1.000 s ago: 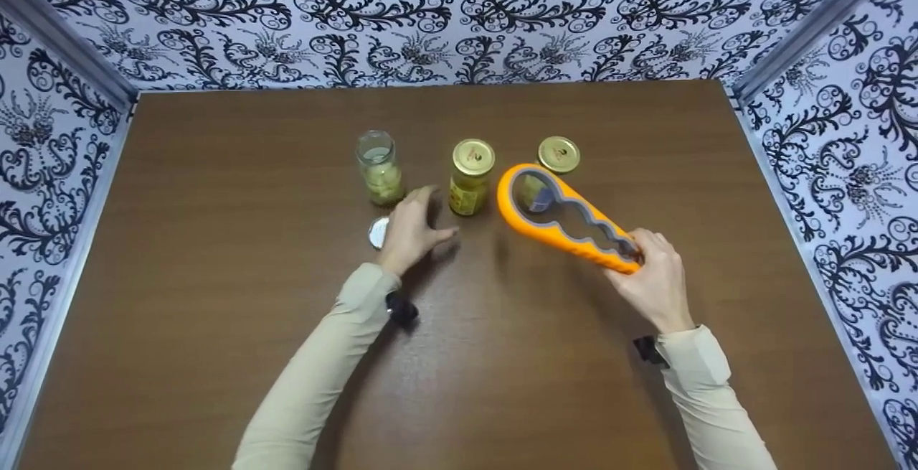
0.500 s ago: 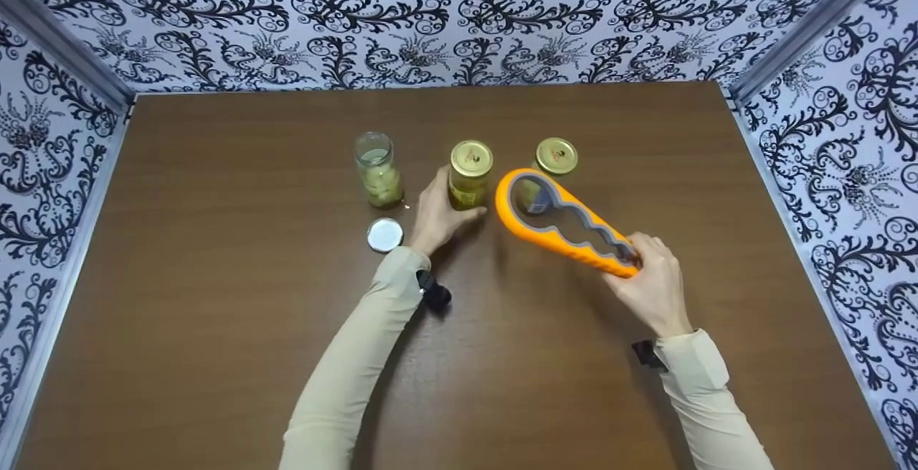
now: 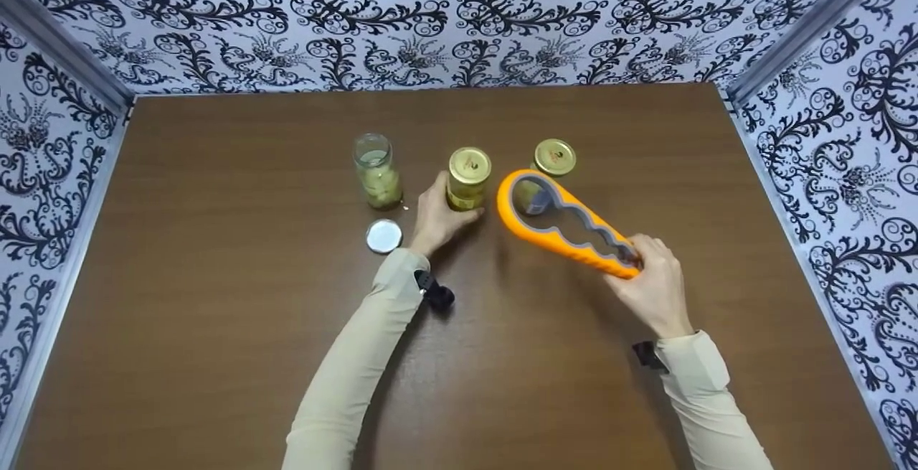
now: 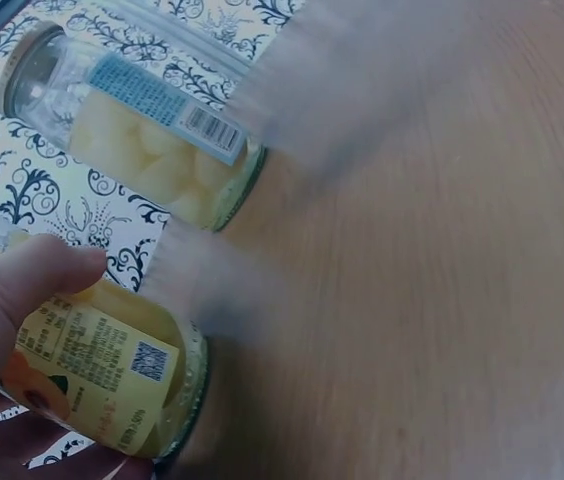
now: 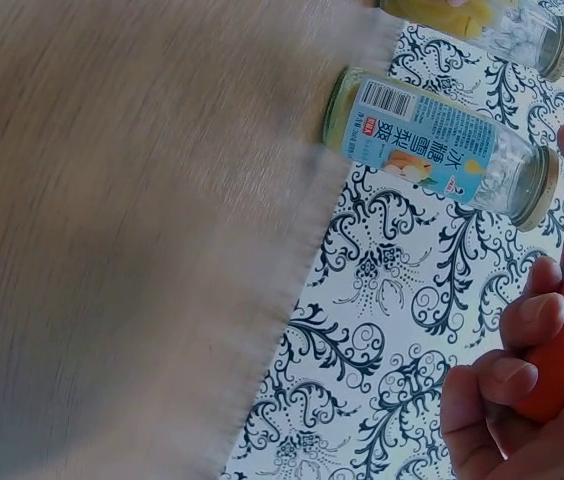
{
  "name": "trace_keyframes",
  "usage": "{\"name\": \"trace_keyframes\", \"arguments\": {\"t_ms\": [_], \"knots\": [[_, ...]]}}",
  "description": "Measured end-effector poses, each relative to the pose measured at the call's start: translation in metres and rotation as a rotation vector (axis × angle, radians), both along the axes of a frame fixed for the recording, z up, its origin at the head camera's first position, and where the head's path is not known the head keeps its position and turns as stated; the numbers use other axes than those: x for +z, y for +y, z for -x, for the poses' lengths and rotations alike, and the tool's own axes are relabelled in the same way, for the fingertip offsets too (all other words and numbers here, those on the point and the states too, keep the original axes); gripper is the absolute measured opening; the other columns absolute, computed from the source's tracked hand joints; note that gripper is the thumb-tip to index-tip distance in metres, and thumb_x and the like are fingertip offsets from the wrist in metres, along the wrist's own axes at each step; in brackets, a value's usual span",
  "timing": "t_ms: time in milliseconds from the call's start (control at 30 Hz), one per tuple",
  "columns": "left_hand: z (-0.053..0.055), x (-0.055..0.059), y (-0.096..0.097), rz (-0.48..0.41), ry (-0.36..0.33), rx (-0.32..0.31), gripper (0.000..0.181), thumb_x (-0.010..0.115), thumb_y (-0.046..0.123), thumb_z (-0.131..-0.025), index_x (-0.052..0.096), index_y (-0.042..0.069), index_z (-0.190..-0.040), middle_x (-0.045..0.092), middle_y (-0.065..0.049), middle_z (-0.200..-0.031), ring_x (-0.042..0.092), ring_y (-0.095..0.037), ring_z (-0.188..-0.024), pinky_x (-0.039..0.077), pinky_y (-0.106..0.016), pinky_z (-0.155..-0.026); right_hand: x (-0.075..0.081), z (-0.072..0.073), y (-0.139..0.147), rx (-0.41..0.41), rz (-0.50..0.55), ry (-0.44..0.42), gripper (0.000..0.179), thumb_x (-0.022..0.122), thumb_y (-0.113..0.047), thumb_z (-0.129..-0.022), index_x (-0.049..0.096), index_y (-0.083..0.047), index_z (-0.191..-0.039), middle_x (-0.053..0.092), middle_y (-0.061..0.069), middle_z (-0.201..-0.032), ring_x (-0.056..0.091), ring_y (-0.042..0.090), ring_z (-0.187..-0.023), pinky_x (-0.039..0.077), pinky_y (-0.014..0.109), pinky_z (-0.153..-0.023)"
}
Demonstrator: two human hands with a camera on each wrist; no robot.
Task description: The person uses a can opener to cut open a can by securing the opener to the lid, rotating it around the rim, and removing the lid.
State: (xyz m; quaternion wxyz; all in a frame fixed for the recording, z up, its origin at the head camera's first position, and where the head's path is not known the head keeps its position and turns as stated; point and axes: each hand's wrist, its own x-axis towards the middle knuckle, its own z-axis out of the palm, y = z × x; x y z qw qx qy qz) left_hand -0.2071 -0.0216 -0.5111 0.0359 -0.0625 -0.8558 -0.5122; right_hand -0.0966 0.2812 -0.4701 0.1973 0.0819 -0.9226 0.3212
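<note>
My left hand (image 3: 439,217) grips a glass jar with a yellow label (image 4: 102,370) and a gold lid, thumb on one side and fingers round the other. In my right hand (image 3: 654,285) is an orange jar opener (image 3: 552,240) with a grey wavy inner edge, held by its narrow end above the table. Behind its wide loop stands another gold-lidded jar with a blue label (image 5: 417,140), partly covered by the tool in the head view. To the left of my left hand is a lidless jar (image 3: 379,179) with pale pieces of fruit inside.
A lid (image 3: 384,236) lies white side up on the brown table (image 3: 237,276), in front of the lidless jar. A small pale speck sits near that jar's base. Patterned walls (image 3: 459,21) enclose the table at the back and both sides.
My left hand has moved right from beside the lid and taken hold of the middle jar, which has shifted slightly toward me. The right hand with the jar opener has barely moved.
</note>
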Motion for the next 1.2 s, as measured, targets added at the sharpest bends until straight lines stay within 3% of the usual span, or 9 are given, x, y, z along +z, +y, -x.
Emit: {"name": "trace_keyframes", "arguments": {"t_ms": [433, 767, 1033, 1200], "knots": [[-0.014, 0.004, -0.005, 0.076, 0.035, -0.097, 0.064, 0.087, 0.013, -0.065, 0.056, -0.002, -0.119, 0.067, -0.017, -0.106, 0.063, -0.032, -0.099, 0.048, -0.041, -0.089, 0.000, 0.003, -0.001, 0.010, -0.013, 0.021, 0.031, 0.082, -0.002, -0.059, 0.057, -0.002, -0.079, 0.051, 0.007, -0.070, 0.045, 0.025, -0.068, 0.031, 0.036, -0.060], [-0.025, 0.010, -0.003, 0.122, 0.001, -0.192, 0.066, 0.089, 0.017, -0.064, 0.059, 0.004, -0.121, 0.068, -0.012, -0.108, 0.063, -0.029, -0.097, 0.049, -0.039, -0.087, 0.006, 0.005, -0.004, 0.025, 0.005, 0.009, 0.033, 0.082, 0.000, -0.060, 0.059, -0.001, -0.084, 0.055, 0.009, -0.076, 0.046, 0.027, -0.072, 0.033, 0.037, -0.063], [-0.033, 0.021, 0.005, 0.117, 0.021, -0.210, 0.071, 0.091, 0.018, -0.061, 0.060, 0.007, -0.125, 0.069, -0.010, -0.105, 0.064, -0.029, -0.095, 0.050, -0.040, -0.084, 0.017, 0.010, -0.009, 0.081, -0.028, 0.037, 0.032, 0.078, 0.000, -0.059, 0.058, -0.001, -0.084, 0.053, 0.009, -0.076, 0.043, 0.027, -0.073, 0.032, 0.039, -0.070], [-0.040, 0.026, 0.007, 0.115, 0.029, -0.214, 0.062, 0.091, 0.019, -0.062, 0.063, 0.007, -0.116, 0.069, -0.008, -0.102, 0.064, -0.028, -0.093, 0.050, -0.040, -0.083, 0.025, 0.013, -0.012, 0.101, -0.060, 0.045, 0.032, 0.081, -0.003, -0.060, 0.058, -0.002, -0.083, 0.053, 0.008, -0.075, 0.043, 0.027, -0.073, 0.032, 0.040, -0.070]]}}
